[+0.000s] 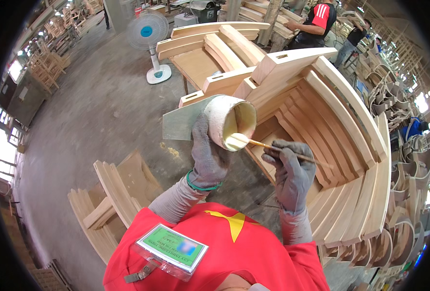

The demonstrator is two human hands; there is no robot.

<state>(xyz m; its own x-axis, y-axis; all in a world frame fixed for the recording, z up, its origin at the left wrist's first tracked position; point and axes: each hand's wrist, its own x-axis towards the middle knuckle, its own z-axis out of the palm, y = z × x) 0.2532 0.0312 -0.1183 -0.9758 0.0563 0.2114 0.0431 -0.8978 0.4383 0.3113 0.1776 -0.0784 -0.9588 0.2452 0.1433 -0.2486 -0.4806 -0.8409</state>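
My left hand point(208, 157), in a grey glove with a green band at the wrist, is closed around a white, smeared cup point(220, 119) tilted toward the right. Pale cream-coloured stuff coats the inside of the cup. My right hand point(292, 169), also gloved in grey, grips a thin wooden stick point(268, 146). The stick's pale, coated tip point(237, 141) lies at the mouth of the cup. A flat grey-green plate point(178, 122) juts out to the left behind the cup; how it is held cannot be made out.
Stacked curved wooden parts point(341, 131) stand close on my right, with slotted wooden rails point(220, 80) on a table ahead. More wooden pieces point(113, 194) lie at lower left. A standing fan point(149, 34) is on the floor beyond. A person in red and black point(319, 22) works farther back.
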